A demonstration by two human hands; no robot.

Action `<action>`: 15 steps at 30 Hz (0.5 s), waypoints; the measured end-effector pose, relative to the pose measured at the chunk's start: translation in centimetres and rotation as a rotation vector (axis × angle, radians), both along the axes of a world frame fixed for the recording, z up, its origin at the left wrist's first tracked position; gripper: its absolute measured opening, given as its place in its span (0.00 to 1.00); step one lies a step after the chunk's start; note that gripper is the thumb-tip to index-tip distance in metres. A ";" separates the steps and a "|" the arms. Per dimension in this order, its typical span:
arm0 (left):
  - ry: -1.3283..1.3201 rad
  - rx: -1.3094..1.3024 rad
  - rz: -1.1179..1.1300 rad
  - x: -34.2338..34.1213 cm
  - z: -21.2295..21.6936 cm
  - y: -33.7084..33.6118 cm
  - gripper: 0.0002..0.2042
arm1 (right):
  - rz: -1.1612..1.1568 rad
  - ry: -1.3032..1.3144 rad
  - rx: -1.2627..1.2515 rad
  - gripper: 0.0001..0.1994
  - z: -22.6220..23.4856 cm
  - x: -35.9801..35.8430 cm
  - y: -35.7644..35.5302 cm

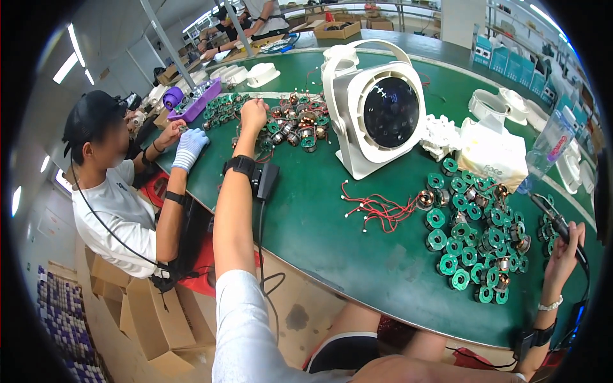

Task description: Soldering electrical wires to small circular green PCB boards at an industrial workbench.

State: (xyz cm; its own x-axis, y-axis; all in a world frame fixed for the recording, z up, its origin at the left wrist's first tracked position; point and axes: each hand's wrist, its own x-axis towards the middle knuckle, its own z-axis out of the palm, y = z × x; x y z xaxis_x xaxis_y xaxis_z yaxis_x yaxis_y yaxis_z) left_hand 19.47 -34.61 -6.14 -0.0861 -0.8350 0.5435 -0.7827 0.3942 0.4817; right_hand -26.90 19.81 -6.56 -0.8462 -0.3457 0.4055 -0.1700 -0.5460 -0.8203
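1. Green and wide, the work table (332, 217) curves across a workshop, with cardboard boxes on the floor at the left and more benches behind.
2. The person's left hand (253, 113) is stretched far forward over a heap of motor coils (295, 124), small green spools with copper winding. The fingers are drawn together at the near-left edge of the heap; whether they pinch a coil cannot be told, the hand hides it.
3. This heap lies just to the right of and slightly beyond the left fingers, touching or almost touching them. It runs sideways, from left to right, toward the white fan housing (377, 108).
4. The right hand (565, 246) stays near the right rim of the table and is closed around a dark soldering iron (555, 220), whose long axis points up and to the left, away from the wrist.
5. A second group of green coils (476, 233) lies to the left of the right hand, near but apart from it. The right hand is nearer to this group; the left hand is nearer to the far heap.
6. Red wires (377, 210) lie loose between the fan housing and the second group.
7. A co-worker's gloved hand (189, 148) works at the left, beside a purple tray (195, 105).
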 end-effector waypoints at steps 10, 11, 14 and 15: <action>-0.020 0.012 -0.013 -5.2 1.4 -1.4 0.20 | -0.077 0.026 0.092 0.03 -1.1 0.3 -0.6; -0.049 0.042 0.066 -4.9 1.0 -2.4 0.20 | -0.093 -0.001 0.092 0.03 -0.9 0.8 -1.1; -0.149 0.143 0.038 -6.9 1.6 -0.8 0.23 | -0.124 -0.017 0.114 0.03 -1.0 0.8 -1.0; -0.150 0.144 0.044 -6.8 1.7 -1.2 0.23 | -0.103 -0.010 0.121 0.03 -1.0 0.8 -0.8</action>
State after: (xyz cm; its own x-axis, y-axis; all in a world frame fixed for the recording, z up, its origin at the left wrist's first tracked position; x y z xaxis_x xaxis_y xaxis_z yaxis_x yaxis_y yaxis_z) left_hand 12.69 -35.80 -4.42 -0.1190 -0.9079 0.4019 -0.8650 0.2935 0.4071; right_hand -26.10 19.03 -7.59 -0.8835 -0.3026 0.3576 -0.2117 -0.4232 -0.8810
